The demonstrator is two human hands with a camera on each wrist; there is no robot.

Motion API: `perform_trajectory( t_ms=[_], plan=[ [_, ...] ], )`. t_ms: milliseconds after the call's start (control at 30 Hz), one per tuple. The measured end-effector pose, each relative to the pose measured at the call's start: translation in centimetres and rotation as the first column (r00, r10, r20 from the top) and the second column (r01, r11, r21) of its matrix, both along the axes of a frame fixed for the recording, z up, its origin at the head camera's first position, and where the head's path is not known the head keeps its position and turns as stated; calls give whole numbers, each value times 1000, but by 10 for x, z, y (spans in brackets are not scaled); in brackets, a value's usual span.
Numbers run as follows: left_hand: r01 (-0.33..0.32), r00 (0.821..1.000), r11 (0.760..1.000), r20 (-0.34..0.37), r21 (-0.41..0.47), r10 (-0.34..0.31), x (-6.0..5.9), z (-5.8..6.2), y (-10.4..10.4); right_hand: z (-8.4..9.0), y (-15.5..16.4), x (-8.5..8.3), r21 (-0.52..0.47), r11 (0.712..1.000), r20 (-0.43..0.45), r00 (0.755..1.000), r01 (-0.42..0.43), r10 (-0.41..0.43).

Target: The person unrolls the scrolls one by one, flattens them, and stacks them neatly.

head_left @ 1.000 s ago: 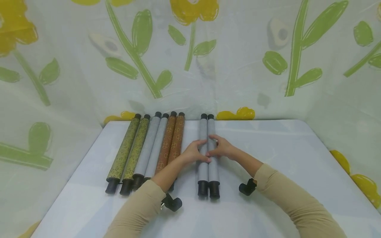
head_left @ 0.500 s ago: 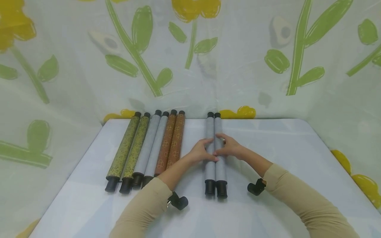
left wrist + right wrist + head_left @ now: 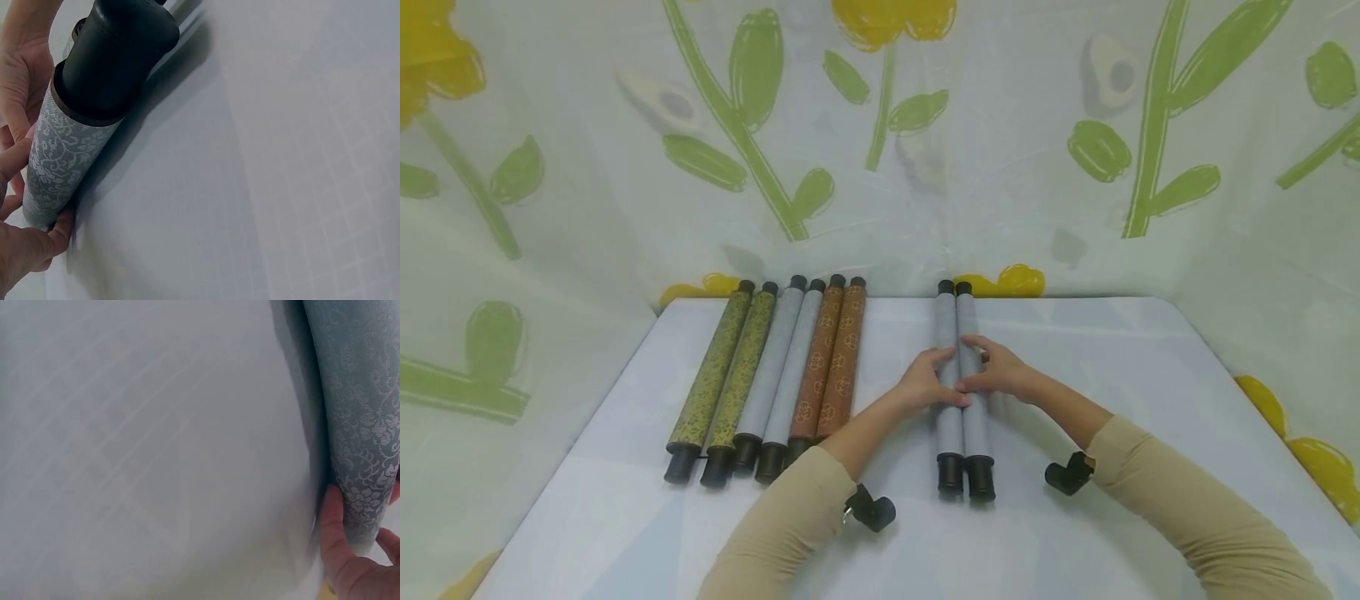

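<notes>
Side by side on the table lie two grey rolled scrolls, a left one point(image 3: 950, 429) and a right one point(image 3: 977, 433), both with black end knobs. My left hand point(image 3: 928, 381) grips the left scroll around its middle, thumb across the top, fingers at its outer side. The right scroll is held by my right hand point(image 3: 998, 371), with the two thumbs close together between the rolls. White floral brocade covers the scroll point(image 3: 65, 153) in the left wrist view, below a large black knob point(image 3: 119, 56). In the right wrist view, fingers point(image 3: 334, 525) curl against the brocade roll point(image 3: 362, 419).
To the left lie two green-yellow scrolls point(image 3: 711, 375), two pale grey ones point(image 3: 771, 367) and two brown patterned ones point(image 3: 842, 358), all with black knobs. A flower-printed curtain point(image 3: 985, 192) stands behind the white table point(image 3: 1097, 358). Black wrist-worn devices point(image 3: 872, 508) hang below the forearms.
Both hands have slid the two grey scrolls to the right, farther from the brown ones. The grips look the same, and the scrolls at left have stayed in place.
</notes>
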State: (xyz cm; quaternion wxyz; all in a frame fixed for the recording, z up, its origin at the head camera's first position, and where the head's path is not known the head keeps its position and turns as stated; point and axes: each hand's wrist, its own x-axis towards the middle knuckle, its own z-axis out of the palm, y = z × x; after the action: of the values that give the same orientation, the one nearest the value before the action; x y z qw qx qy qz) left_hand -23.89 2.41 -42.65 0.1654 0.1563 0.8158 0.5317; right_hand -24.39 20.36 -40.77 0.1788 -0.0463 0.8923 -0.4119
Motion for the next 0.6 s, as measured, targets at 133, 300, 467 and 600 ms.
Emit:
perform_trajectory(
  t_ms=[133, 300, 467, 600],
  plan=[
    [-3, 1000, 1000, -11, -20, 2, 0, 1, 8, 1, 8, 0, 5, 1000, -5, 1000, 5, -5],
    [-8, 1000, 1000, -13, -20, 8, 0, -1, 17, 2, 18, 3, -12, 1000, 4, 1000, -10, 10],
    [-27, 1000, 1000, 0, -10, 27, 3, -3, 27, 3, 28, 6, -53, 999, 18, 1000, -10, 11],
    [-38, 999, 999, 16, 28, 38, 6, -6, 35, 3, 35, 8, -47, 999, 26, 1000, -6, 7]
  ],
)
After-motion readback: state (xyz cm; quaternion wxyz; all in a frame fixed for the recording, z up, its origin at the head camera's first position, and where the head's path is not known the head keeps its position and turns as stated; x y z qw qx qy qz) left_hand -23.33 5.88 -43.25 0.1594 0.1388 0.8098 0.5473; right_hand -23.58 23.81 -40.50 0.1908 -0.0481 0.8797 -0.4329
